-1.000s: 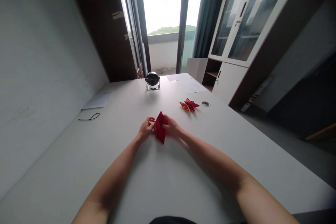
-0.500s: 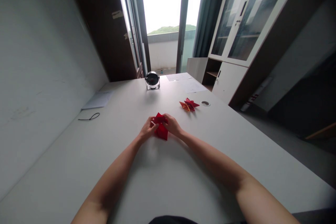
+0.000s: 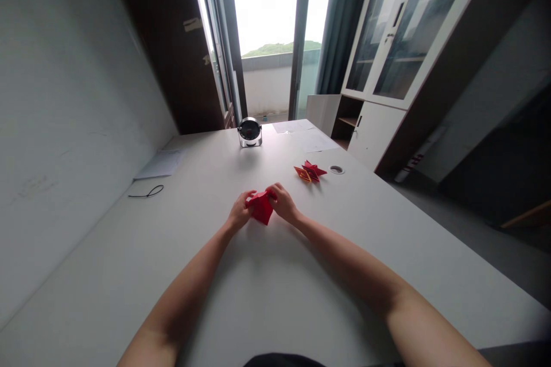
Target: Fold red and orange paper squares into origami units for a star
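A folded red paper piece [image 3: 260, 208] lies low over the white table [image 3: 267, 292], held between both hands. My left hand [image 3: 239, 212] pinches its left edge with closed fingers. My right hand [image 3: 280, 202] grips its upper right corner, fingers curled over the fold. Farther off to the right, other folded red and orange paper pieces [image 3: 310, 172] lie on the table, untouched.
A small round black device on a stand [image 3: 250, 131] sits at the far middle of the table. White sheets [image 3: 162, 163] lie at the left, more paper [image 3: 301, 133] at the far right. A black cord loop [image 3: 147, 191] and a cable hole [image 3: 336, 170] are also there. A glass-door cabinet [image 3: 387, 51] stands right.
The red paper was upright and taller between my hands; now it is folded down into a flatter, smaller shape. Both hands shifted slightly away from me.
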A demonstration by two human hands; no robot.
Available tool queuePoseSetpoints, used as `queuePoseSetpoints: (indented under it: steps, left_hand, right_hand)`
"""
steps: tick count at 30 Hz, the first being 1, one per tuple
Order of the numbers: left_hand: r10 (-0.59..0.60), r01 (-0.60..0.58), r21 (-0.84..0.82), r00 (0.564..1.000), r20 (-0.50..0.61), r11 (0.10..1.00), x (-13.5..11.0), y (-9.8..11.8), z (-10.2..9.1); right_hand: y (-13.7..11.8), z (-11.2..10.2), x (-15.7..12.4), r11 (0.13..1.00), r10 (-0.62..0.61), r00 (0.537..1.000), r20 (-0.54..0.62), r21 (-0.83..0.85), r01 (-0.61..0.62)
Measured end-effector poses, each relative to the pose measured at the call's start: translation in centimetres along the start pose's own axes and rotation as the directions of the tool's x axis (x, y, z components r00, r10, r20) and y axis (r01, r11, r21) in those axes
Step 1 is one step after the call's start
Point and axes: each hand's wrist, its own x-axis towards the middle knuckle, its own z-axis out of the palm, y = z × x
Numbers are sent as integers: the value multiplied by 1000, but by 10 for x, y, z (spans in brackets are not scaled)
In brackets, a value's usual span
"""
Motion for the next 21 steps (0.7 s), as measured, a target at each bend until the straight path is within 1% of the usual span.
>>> queuePoseSetpoints:
  steps: [3,6,10,11,13,15,19,21]
  left_hand:
    - [-75,76,-170,997,10,983,-1,3,-1]
    - [-139,130,-256,990,-15,958,0,3,-5]
    - [-131,90,-322,986,-108,942,4,-1,-10]
    - [-129,81,-352,985,-115,933,5,-2,-10]
    - [-142,90,-415,985,-96,905,6,-3,-10]
    - [-157,108,-460,985,-69,881,7,-4,-10]
    - [-161,106,-489,984,-72,866,6,-5,-10]
    - [-163,107,-492,984,-71,864,6,-5,-10]
  right_hand:
    - [-2,-2,0,999,8,1000,-24,44,-7]
    - [-3,-3,0,994,12,1000,-12,107,-11]
    - [-3,-4,1,981,-33,999,-3,192,33]
    - [-2,-4,2,976,-41,999,-7,212,41]
    - [1,-2,3,966,-34,999,-16,255,37]
    - [6,0,2,950,16,1000,-3,312,-14]
    - [14,4,1,883,159,982,104,430,-189]
    - [16,4,1,856,189,977,99,470,-214]
